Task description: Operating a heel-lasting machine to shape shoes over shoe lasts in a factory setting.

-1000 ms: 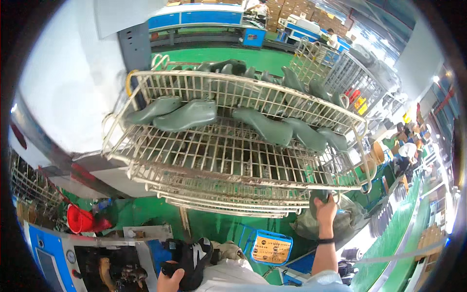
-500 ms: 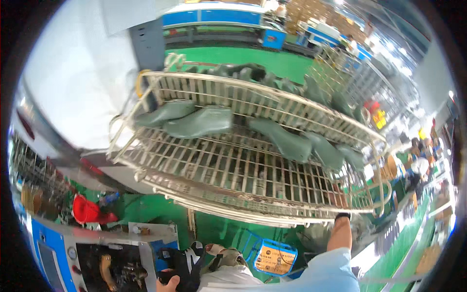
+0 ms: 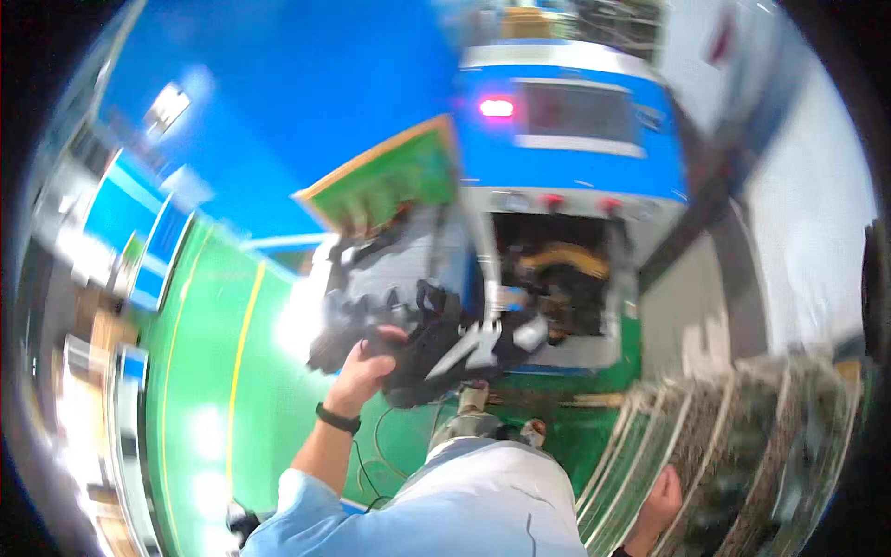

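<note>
1. Fingers of my left hand (image 3: 360,373) are clamped on the black shoe (image 3: 416,371), before the blue machine (image 3: 585,172); a firm pinch should stop it slipping.
2. White marking (image 3: 471,351) shows on its side; blur leaves no lettering readable.
3. My right hand (image 3: 661,498) is at the wire rack (image 3: 784,418), its grip unclear.

The shoe (image 3: 436,360) is before the machine (image 3: 575,172), the rack (image 3: 766,446) nearer and to the right

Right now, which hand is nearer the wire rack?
The right hand, close by the rack; blur hides whether they touch. The left hand is away, beside a black-and-white item.
</note>
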Demonstrator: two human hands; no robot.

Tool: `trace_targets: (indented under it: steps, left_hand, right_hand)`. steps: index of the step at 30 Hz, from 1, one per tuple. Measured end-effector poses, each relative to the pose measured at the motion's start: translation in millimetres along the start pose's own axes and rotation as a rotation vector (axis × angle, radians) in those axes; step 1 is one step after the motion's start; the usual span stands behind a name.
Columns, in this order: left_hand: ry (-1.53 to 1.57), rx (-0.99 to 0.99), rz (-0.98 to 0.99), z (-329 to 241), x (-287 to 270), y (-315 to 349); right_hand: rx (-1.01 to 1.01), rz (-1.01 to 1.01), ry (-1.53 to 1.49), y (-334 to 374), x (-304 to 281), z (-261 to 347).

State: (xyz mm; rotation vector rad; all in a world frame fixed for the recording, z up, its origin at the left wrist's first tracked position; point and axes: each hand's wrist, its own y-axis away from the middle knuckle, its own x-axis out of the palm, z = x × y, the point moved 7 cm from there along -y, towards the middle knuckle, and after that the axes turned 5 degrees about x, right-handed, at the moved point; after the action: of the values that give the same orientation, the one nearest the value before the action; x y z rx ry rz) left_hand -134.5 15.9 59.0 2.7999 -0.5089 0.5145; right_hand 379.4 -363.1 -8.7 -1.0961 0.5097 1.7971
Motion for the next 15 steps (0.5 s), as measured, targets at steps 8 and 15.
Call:
trace_targets:
  steps: [8, 15]
  left_hand:
    - [-0.872, -0.301, -0.427, 53.2, -224.5, 33.1]
    - [-1.061, -0.208, -0.113, 10.0, -207.3, 3.9]
  right_hand:
    - [-0.782, 0.523, -0.205, 0.0, 113.8, 318.6]
    - [-0.990, 0.266, -0.303, -25.6, 107.7, 499.8]
